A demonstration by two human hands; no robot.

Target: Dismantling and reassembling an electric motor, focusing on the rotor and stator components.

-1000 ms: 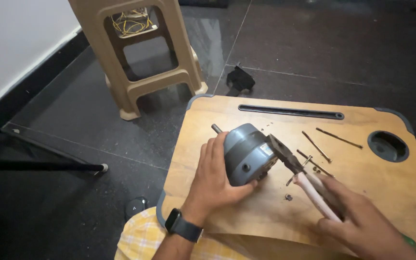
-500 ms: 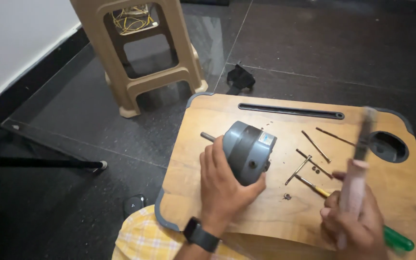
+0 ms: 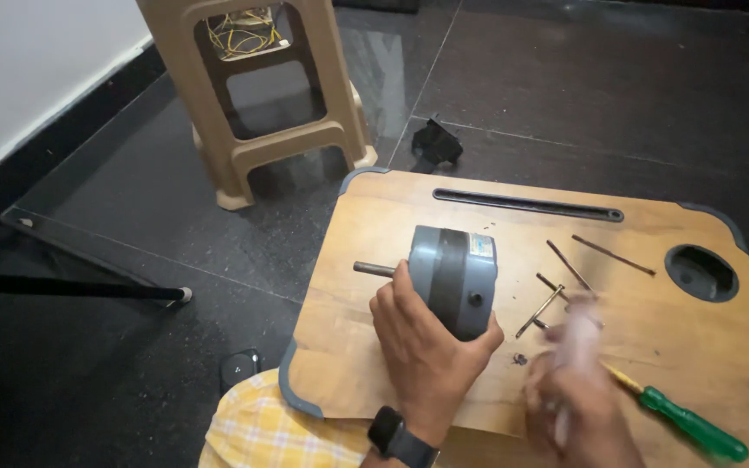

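The left hand (image 3: 426,347) grips the grey motor (image 3: 452,279) on the wooden tray (image 3: 374,234), while the blurred right hand (image 3: 578,394) clasps a pale-handled tool (image 3: 576,342) beside the screwdriver (image 3: 682,420).

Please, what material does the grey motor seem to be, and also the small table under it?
Grey motor: likely painted metal, with a dull grey coat and a bare steel-looking shaft. Small table: looks like wood or wood-look laminate, showing matte grain, with dark corner guards, probably plastic.

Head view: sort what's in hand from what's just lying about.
In hand: motor under left hand; blurred pale tool handle in right hand; long bolts; screwdriver.
Lying about: stool; black part on floor; wires.
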